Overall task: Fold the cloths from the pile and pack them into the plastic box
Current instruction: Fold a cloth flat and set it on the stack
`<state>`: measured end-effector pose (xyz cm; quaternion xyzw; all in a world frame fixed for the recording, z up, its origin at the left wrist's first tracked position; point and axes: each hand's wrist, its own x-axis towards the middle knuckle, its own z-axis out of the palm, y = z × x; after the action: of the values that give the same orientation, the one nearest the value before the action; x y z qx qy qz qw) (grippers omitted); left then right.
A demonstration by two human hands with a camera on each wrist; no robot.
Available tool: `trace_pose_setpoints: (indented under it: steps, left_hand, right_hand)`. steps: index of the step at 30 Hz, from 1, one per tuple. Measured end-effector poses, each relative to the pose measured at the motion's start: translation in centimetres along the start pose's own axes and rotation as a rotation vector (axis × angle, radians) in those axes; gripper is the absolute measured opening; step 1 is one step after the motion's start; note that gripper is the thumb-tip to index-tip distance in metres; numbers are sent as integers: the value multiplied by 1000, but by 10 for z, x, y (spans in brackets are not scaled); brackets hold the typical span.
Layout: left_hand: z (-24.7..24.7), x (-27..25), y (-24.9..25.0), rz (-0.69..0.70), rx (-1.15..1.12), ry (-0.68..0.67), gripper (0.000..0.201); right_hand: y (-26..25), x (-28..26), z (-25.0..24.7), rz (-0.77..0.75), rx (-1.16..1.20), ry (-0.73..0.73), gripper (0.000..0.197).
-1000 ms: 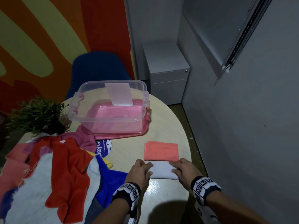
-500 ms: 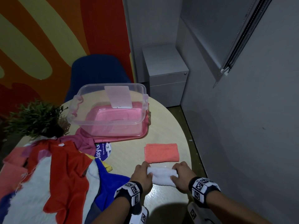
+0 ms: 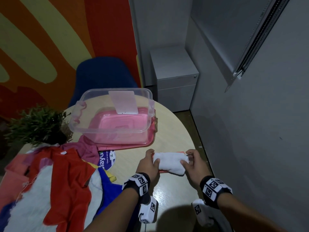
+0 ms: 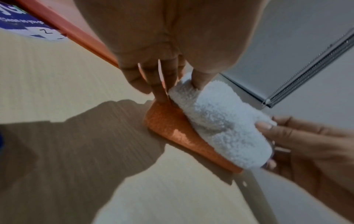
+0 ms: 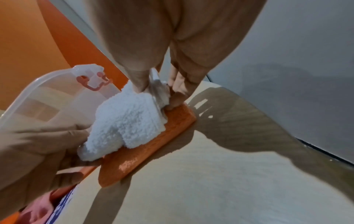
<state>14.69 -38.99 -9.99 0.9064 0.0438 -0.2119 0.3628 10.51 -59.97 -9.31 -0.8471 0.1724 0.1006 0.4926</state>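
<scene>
A folded white fluffy cloth lies on top of a folded orange cloth on the round table. My left hand pinches the white cloth's left end, and my right hand pinches its right end. The orange cloth is almost fully covered in the head view. The clear plastic box stands on its pink lid just beyond the hands. The pile of cloths, red, white, blue and pink, lies at the left.
A small green plant stands at the table's left edge. A blue chair is behind the box, and a grey drawer cabinet stands by the wall. A grey wall runs close along the right side of the table.
Both hands lifted the white folded cloth off the table and carried it forward onto the orange folded cloth. The grip on its two ends has stayed.
</scene>
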Motion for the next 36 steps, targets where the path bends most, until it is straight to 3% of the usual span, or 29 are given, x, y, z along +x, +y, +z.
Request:
trace_pose_setpoints:
  steps: [2,5,12,16,19,22,28,33,36]
  left_hand:
    - [2,2,-7,27,127,-45,55]
    - [3,1,-12,51,175,-88,50]
    - [5,-17,-21,26,309,-122,45]
    - [0,-28,-28,22,189,-155,42]
    - [-6,-34,-27,36,70,-134,36]
    - [-11,-39,-20,57,-85,-100,30]
    - [-19,-43,-12,85,-187,-97,30]
    - [-20,-51,-5,102,-213,-120,32]
    - [-21,-55,-8,85,-261,-167,39]
  right_hand:
    - [3,4,4,-6,49,-25,41]
    - [10,6,8,-10,-26,-134,51]
    - [19,-12,15,-64,-145,-110,31]
    - [17,-32,15,-68,36,-169,31]
    - [10,-46,14,19,295,-259,47]
    - [-2,-53,11,24,360,-271,64]
    - [-24,-52,-3,-44,365,-171,32]
    - [-30,-48,-5,-93,381,-128,23]
    - [-26,-52,-10,-46,420,-231,31]
